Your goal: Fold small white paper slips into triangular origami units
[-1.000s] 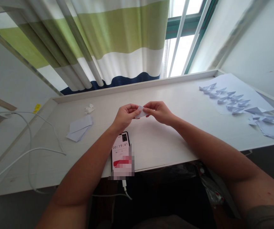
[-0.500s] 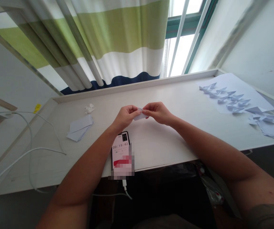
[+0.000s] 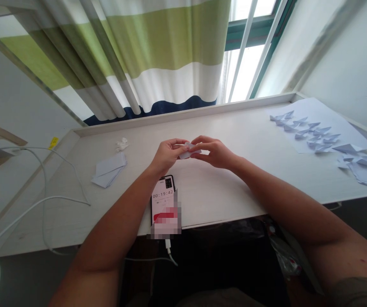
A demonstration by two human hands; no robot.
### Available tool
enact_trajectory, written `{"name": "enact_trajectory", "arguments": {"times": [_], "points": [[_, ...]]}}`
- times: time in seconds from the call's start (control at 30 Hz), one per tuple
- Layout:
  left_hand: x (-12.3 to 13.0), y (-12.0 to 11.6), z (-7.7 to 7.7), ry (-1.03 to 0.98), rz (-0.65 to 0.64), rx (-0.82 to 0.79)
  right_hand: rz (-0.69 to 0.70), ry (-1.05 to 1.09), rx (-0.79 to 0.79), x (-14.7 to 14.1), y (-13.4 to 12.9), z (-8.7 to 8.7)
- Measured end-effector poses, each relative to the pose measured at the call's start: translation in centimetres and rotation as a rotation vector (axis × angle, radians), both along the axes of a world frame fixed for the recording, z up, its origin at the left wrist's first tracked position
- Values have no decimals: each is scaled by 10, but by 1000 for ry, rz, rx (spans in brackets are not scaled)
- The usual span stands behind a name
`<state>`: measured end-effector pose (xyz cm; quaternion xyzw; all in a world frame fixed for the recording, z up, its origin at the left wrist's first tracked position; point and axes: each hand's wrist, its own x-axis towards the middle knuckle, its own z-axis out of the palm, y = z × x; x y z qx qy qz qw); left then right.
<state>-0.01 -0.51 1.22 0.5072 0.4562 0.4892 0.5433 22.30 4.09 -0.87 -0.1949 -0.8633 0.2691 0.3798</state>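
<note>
A small folded piece of white paper [image 3: 184, 156] is held above the table [image 3: 228, 196], between the two hands and near the far end of the phone [image 3: 163, 202]. Its left side is pinched between the thumb and fingers of the left hand [image 3: 166, 154]. The fingers of the right hand [image 3: 216, 152] are brought to its right side, with the thumb parted from them below; whether the paper is gripped there cannot be told. Almost no weight and little slip are to be expected. Stiffness is probably gained along the folds, yet the paper is easily creased or torn, so it is best taken lightly by doubled edges, with any loose corner left unpressed.
</note>
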Motion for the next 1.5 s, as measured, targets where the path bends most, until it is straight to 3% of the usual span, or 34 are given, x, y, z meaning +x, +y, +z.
{"name": "enact_trajectory", "arguments": {"times": [0.23, 0.43, 0.57, 0.7, 0.87, 1.13, 1.33, 1.5], "points": [[-1, 2, -1, 11, -16, -56, -28, 3, 31, -1, 1, 2], [1, -2, 1, 10, -173, -43, -159, -49, -3, -1, -2, 6], [0, -5, 1, 1, -259, -34, -188, 19, -106, -4, -6, 6], [-1, -4, -2, -2, -217, -11, -228, 151, -292, -10, -7, 3], [-1, -1, -2, -32, -165, -21, -189, 125, -470, -10, -5, 3], [-3, -1, -5, 94, -116, 21, -199, 140, -481, -9, -2, 2], [-4, 1, -6, 131, -172, 52, -164, 157, -531, -7, -2, 4], [-5, 3, -5, 215, -83, 189, -154, 75, -508, -3, -3, 8]]}}
